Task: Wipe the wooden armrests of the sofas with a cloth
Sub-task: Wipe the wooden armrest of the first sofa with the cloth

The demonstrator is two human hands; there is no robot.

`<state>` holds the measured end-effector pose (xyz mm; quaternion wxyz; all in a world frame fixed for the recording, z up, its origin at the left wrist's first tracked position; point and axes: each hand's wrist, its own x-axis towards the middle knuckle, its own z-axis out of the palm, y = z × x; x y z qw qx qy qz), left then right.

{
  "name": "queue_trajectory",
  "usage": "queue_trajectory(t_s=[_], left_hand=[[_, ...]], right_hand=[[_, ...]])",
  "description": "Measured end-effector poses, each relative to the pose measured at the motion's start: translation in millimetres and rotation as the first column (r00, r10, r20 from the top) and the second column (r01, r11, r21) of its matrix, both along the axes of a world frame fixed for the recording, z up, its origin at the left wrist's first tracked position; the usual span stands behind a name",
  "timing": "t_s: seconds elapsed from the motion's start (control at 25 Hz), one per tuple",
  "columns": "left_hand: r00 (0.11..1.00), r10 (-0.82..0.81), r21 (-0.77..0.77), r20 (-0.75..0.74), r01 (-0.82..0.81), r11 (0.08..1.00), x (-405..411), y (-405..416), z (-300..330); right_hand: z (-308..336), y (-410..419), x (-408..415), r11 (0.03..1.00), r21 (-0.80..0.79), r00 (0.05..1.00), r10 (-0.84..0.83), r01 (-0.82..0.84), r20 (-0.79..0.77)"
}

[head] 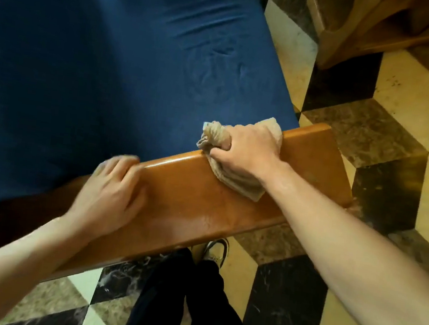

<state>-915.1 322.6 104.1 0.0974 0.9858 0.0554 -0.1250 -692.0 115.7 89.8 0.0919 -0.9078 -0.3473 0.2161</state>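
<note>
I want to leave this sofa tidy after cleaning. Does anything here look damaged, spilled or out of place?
Nothing looks damaged or spilled. The wooden armrest is intact and glossy, with the cloth bunched under the right hand and the left hand resting flat on it. The blue cushion is only slightly creased.

Armrest bears cloth and, seemingly, both hands.

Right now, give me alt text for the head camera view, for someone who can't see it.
A right hand presses a beige cloth onto a glossy wooden armrest beside a blue sofa cushion. The left hand rests flat on the armrest, above a checkered floor.
</note>
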Motion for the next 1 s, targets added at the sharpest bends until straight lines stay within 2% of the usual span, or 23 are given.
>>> queue_trajectory(t_s=[0.04,0.08,0.12,0.2,0.28,0.4,0.48,0.56,0.64,0.72,0.8,0.84,0.92,1.0], left_hand=[[0.979,0.187,-0.054,0.084,-0.183,0.982,20,-14,6],[0.944,0.330,-0.134,0.005,-0.327,0.936,53,-30,8],[0.938,0.343,-0.140,-0.055,-0.347,0.927,76,-41,3],[0.891,0.412,-0.246,-0.192,-0.450,0.858,100,-57,-9],[0.871,0.446,-0.323,-0.205,-0.490,0.809,107,-63,-12],[0.888,0.438,-0.337,-0.141,-0.459,0.822,104,-60,-14],[0.898,0.409,-0.343,-0.160,-0.439,0.830,112,-53,-12],[0.869,0.444,-0.356,-0.220,-0.495,0.792,119,-46,-14],[0.831,0.490,-0.359,-0.264,-0.556,0.750,117,-44,-22],[0.818,0.504,-0.344,-0.276,-0.574,0.743,117,-49,-29],[0.840,0.485,-0.280,-0.243,-0.539,0.794,116,-55,-34],[0.854,0.471,-0.253,-0.221,-0.516,0.818,113,-60,-37],[0.878,0.461,-0.198,-0.128,-0.478,0.856,109,-69,-38],[0.881,0.469,-0.144,-0.068,-0.474,0.869,106,-75,-39]], right_hand=[[-4,-14,-20,0.996,0.089,0.998,0.015,-0.021,0.069],[-7,-26,-42,0.991,0.128,0.993,0.026,-0.041,0.115],[-9,-38,-63,0.988,0.138,0.991,0.047,-0.065,0.129],[-16,-62,-106,0.981,0.119,0.979,0.134,-0.153,0.153],[-18,-85,-135,0.963,0.082,0.956,0.240,-0.256,0.170],[-13,-92,-124,0.946,0.103,0.948,0.295,-0.307,0.116],[-7,-65,-95,0.975,0.103,0.979,0.192,-0.199,0.076],[-6,-19,-61,1.000,0.016,1.000,-0.004,0.003,0.027],[-6,22,-24,0.980,-0.112,0.986,-0.167,0.164,-0.020],[-7,40,15,0.950,-0.254,0.972,-0.212,0.181,-0.101],[-8,33,49,0.930,-0.335,0.956,-0.225,0.154,-0.186],[-7,21,61,0.920,-0.355,0.954,-0.241,0.167,-0.177],[-4,-7,68,0.912,-0.328,0.956,-0.283,0.245,-0.071],[-3,-33,55,0.940,-0.140,0.950,-0.308,0.312,0.053]])
